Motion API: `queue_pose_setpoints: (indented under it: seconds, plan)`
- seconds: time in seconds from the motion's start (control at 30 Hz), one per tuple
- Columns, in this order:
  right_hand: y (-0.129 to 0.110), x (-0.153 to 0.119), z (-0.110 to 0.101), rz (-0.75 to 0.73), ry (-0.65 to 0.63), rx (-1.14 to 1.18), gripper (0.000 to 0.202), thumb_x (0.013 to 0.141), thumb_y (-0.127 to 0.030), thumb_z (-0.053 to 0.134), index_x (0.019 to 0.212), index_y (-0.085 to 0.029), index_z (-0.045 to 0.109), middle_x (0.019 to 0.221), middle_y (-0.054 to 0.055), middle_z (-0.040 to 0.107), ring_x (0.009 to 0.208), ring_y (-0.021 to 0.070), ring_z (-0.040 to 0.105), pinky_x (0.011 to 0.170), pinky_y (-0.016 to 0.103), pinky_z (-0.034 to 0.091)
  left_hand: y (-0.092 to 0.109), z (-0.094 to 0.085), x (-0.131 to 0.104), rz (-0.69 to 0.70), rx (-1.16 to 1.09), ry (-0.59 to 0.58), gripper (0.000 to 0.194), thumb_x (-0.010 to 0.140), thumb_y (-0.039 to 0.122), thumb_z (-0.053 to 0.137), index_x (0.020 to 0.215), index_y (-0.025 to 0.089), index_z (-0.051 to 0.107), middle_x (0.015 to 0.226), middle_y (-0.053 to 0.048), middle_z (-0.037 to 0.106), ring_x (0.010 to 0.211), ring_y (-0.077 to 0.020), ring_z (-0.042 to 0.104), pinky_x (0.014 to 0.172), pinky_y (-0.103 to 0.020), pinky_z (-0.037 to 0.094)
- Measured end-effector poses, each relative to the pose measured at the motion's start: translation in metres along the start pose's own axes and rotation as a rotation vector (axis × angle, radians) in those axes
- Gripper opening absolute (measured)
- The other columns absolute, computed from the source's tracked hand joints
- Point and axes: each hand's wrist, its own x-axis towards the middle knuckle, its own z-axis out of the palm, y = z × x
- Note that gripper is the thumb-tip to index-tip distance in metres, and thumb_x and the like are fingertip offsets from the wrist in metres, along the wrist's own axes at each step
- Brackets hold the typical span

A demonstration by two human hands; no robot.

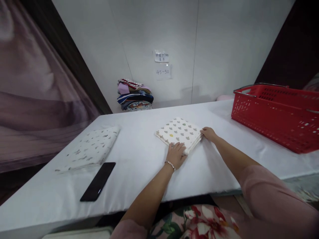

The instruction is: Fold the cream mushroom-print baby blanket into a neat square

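A folded white cloth (pixel 179 131) with grey motifs and a few coloured ones lies on the white-covered table in front of me. My left hand (pixel 175 155), with a bracelet at the wrist, rests on its near edge, fingers spread on the fabric. At the cloth's right corner, my right hand (pixel 208 133) pinches the layered edge between thumb and fingers. The underside of the cloth is hidden. Further left lies another folded white cloth (pixel 91 147) with a scattered dark print, apart from both hands.
A black phone (pixel 98 182) lies near the front left of the table (pixel 134 159). At the right stands a red plastic basket (pixel 274 116) with metal handles. Folded fabrics (pixel 135 95) are stacked by the back wall, left of a paper sign (pixel 163 71). A curtain (pixel 37 86) hangs at left.
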Motion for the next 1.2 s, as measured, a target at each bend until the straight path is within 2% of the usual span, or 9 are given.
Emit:
queue_pose_setpoints:
  seconds: [0.17,0.3,0.43,0.6,0.73,0.87,1.0,1.1,1.2]
  plan:
    - [-0.006,0.0,-0.004,-0.125,-0.089,-0.043,0.03,0.07,-0.015,0.05,0.093,-0.018,0.068,0.101,0.003,0.067,0.097,0.0188,0.057,0.086,0.026,0.041,0.002,-0.002,-0.006,-0.007,-0.032,-0.017,0.055,0.078,0.035,0.057,0.129,0.024,0.041,0.14,-0.006,0.039,0.133,-0.0232,0.026,0.111,-0.051,0.008]
    - [-0.012,0.002,-0.008,-0.138,-0.152,-0.067,0.033,0.066,-0.013,0.05,0.093,-0.018,0.068,0.096,0.004,0.068,0.095,0.0206,0.058,0.084,0.027,0.043,0.003,-0.004,-0.008,-0.032,-0.037,-0.028,0.058,0.074,0.022,0.053,0.131,0.024,0.041,0.141,-0.004,0.038,0.133,-0.0222,0.025,0.112,-0.049,0.007]
    - [-0.017,-0.002,-0.013,-0.065,-0.2,-0.08,0.043,0.063,-0.013,0.053,0.105,-0.015,0.063,0.088,0.007,0.067,0.082,0.0202,0.06,0.072,0.028,0.047,-0.003,-0.008,-0.013,0.003,-0.024,-0.041,0.065,0.069,0.011,0.049,0.132,0.024,0.04,0.141,-0.004,0.038,0.134,-0.0207,0.024,0.112,-0.048,0.007]
    - [-0.017,-0.037,-0.022,0.007,-0.319,-0.055,0.058,0.063,-0.018,0.058,0.12,-0.015,0.051,0.084,0.006,0.064,0.068,0.0163,0.059,0.055,0.024,0.047,-0.018,-0.019,-0.029,0.02,0.023,-0.041,0.065,0.071,0.005,0.046,0.133,0.023,0.039,0.141,-0.003,0.039,0.134,-0.0182,0.023,0.112,-0.046,0.009]
    - [-0.009,-0.069,-0.029,0.067,-0.441,0.112,0.063,0.068,-0.025,0.059,0.128,-0.017,0.042,0.082,0.004,0.061,0.067,0.0143,0.059,0.058,0.024,0.048,-0.033,-0.029,-0.035,-0.027,0.052,-0.077,0.069,0.069,0.005,0.049,0.134,0.024,0.037,0.143,-0.005,0.034,0.135,-0.0201,0.021,0.111,-0.046,0.013]
    - [-0.002,-0.083,-0.03,0.104,-0.43,0.19,0.065,0.071,-0.03,0.059,0.131,-0.018,0.037,0.089,0.005,0.062,0.072,0.0148,0.06,0.063,0.025,0.05,-0.045,-0.031,-0.033,-0.035,0.067,-0.108,0.074,0.068,0.003,0.049,0.137,0.024,0.032,0.145,-0.006,0.031,0.136,-0.0203,0.019,0.11,-0.047,0.013]
    - [0.004,-0.088,-0.024,0.114,-0.366,0.219,0.071,0.072,-0.037,0.057,0.136,-0.021,0.032,0.103,0.009,0.06,0.075,0.0162,0.061,0.059,0.025,0.05,-0.05,-0.029,-0.03,-0.028,0.076,-0.12,0.075,0.068,0.003,0.047,0.138,0.023,0.03,0.146,-0.005,0.03,0.136,-0.0194,0.018,0.111,-0.045,0.012]
    - [0.003,-0.093,-0.021,0.108,-0.314,0.227,0.07,0.072,-0.038,0.055,0.136,-0.022,0.033,0.109,0.01,0.058,0.068,0.0153,0.059,0.052,0.025,0.046,-0.049,-0.029,-0.029,-0.018,0.075,-0.115,0.074,0.068,0.003,0.047,0.138,0.022,0.031,0.146,-0.004,0.031,0.136,-0.0194,0.018,0.111,-0.045,0.011]
    - [-0.003,-0.098,-0.023,0.129,-0.313,0.222,0.068,0.071,-0.037,0.053,0.136,-0.022,0.035,0.101,0.009,0.061,0.058,0.0137,0.055,0.047,0.026,0.042,-0.05,-0.03,-0.03,0.012,0.061,-0.101,0.075,0.068,0.004,0.048,0.139,0.021,0.029,0.144,-0.005,0.033,0.136,-0.0197,0.019,0.111,-0.045,0.011]
